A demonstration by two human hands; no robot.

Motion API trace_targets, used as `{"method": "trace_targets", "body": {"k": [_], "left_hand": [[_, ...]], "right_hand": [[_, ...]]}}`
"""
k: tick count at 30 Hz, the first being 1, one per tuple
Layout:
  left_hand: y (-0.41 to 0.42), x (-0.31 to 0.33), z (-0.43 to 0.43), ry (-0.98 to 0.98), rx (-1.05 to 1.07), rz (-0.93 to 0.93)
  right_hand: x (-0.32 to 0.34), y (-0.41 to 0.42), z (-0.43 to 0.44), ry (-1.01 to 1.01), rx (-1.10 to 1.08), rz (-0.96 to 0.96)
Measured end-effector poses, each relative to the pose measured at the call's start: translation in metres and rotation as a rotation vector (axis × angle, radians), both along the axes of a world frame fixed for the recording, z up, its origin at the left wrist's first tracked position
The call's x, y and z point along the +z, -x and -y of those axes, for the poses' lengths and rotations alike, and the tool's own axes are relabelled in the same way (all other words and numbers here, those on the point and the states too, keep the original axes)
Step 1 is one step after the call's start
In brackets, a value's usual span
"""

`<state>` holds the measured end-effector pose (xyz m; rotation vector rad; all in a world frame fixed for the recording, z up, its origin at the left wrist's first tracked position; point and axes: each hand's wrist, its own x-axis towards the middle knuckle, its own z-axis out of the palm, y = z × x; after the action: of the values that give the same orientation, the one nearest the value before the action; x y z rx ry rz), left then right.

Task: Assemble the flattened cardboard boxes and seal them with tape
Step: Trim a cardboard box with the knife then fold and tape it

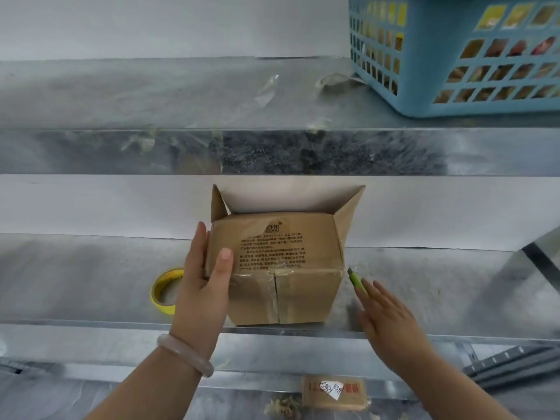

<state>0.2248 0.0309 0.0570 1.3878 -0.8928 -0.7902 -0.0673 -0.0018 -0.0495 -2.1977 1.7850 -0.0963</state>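
Your left hand [206,283], just right of the tape [160,291], grips the box [288,256] by its left side, thumb curled over the top. The box sits at the shelf's [91,283] front edge, far flaps open; a careless push could tip it off. Its print is Chinese, too blurred to read. Your right hand [385,313], spread and empty, hovers by the cutter [355,278]: mind the blade.
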Motion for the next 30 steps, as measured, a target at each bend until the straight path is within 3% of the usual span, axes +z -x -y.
{"method": "trace_targets", "body": {"k": [2, 7, 12, 15, 19, 22, 24, 27, 30], "left_hand": [[-0.002, 0.001, -0.001, 0.012, -0.016, 0.039], [-0.013, 0.011, 0.002, 0.003, -0.024, 0.164], [-0.016, 0.036, 0.002, 0.179, -0.116, 0.733], [-0.015, 0.049, 0.008, 0.138, -0.397, 0.951], [-0.007, 0.048, 0.015, 0.044, -0.522, 1.508], [-0.003, 0.049, 0.008, 0.051, -0.445, 1.519], [-0.004, 0.050, 0.000, 0.056, -0.420, 1.499], [-0.009, 0.059, -0.018, 0.039, -0.368, 1.297], [-0.013, 0.069, -0.038, 0.054, -0.256, 1.116]], "right_hand": [[-0.016, 0.015, -0.002, -0.077, 0.032, -0.164], [-0.022, 0.050, -0.002, -0.049, -0.138, -0.203], [-0.012, 0.079, 0.012, -0.062, -0.286, -0.277], [-0.002, 0.083, 0.011, -0.068, -0.317, -0.155], [0.012, 0.053, -0.008, 0.132, -0.382, 0.248], [0.014, 0.021, -0.034, 0.189, -0.371, 0.486], [0.016, 0.004, -0.048, 0.092, -0.412, 0.643], [0.032, -0.012, -0.065, -0.043, -0.472, 0.954], [0.055, -0.018, -0.081, 0.066, -0.462, 1.204]]}}
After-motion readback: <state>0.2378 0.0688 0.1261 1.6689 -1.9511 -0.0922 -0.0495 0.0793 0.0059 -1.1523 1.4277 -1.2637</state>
